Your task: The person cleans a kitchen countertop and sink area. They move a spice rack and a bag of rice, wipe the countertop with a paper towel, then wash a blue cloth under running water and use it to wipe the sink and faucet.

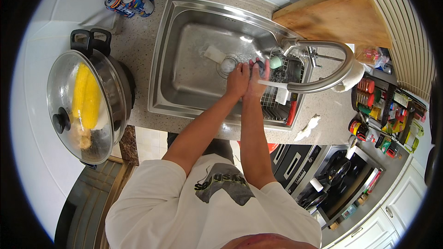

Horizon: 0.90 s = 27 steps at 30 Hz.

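Note:
Both hands are close together over the right part of a stainless steel sink. My right hand has its fingers around a small dark round object, partly hidden by the hand. Pressed against its side is my left hand; its far fingers are hard to make out. Water runs from the curved metal faucet onto the right hand. Below the hands lies a drain with a whitish round piece in it. A pale rectangular block rests beside it on the basin floor.
A wire rack in the sink's right side holds a pale green cup and a red-handled item. At left stands a glass-lidded pot containing yellow corn. Drink cans, a wooden board and crumpled tissue surround the sink.

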Motion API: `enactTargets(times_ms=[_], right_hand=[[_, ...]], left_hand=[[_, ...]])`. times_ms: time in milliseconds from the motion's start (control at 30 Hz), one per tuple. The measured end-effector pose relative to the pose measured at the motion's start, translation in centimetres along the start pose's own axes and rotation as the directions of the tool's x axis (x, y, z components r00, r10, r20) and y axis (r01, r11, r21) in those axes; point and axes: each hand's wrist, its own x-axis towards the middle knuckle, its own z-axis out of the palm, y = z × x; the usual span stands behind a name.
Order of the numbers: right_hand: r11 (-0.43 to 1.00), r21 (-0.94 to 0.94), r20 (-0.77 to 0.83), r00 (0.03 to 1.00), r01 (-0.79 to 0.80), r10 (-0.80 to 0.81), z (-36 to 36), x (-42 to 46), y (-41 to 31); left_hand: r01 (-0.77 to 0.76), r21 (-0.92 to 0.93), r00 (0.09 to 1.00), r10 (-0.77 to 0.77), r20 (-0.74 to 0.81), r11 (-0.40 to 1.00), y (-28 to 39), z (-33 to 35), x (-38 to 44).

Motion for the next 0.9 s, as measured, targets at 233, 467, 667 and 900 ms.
enactTargets(times_ms=[233, 467, 667, 900], right_hand=[[0.933, -0.299, -0.135, 0.977, -0.201, 0.167, -2.8, 2.0, 0.7], [0.846, 0.317, -0.03, 0.887, -0.428, 0.46, -6.0, 4.2, 3.0], [0.796, -0.346, 0.019, 0.845, -0.496, 0.535, -3.5, 2.1, -0.9], [0.621, -0.784, 0.274, 0.905, 0.014, 0.326, -4.9, 1.0, -3.3]], left_hand=[[-0.136, 0.334, 0.986, 0.094, 0.139, 0.933, -0.4, -1.4, 0.9], [-0.221, 0.348, 0.97, 0.167, 0.177, 0.911, -5.5, 1.1, 2.7], [0.191, -0.077, 0.961, -0.171, 0.216, 0.978, -6.6, -1.5, 3.5], [-0.061, 0.055, 0.988, 0.052, 0.146, 0.997, -6.6, -5.2, 2.8]])
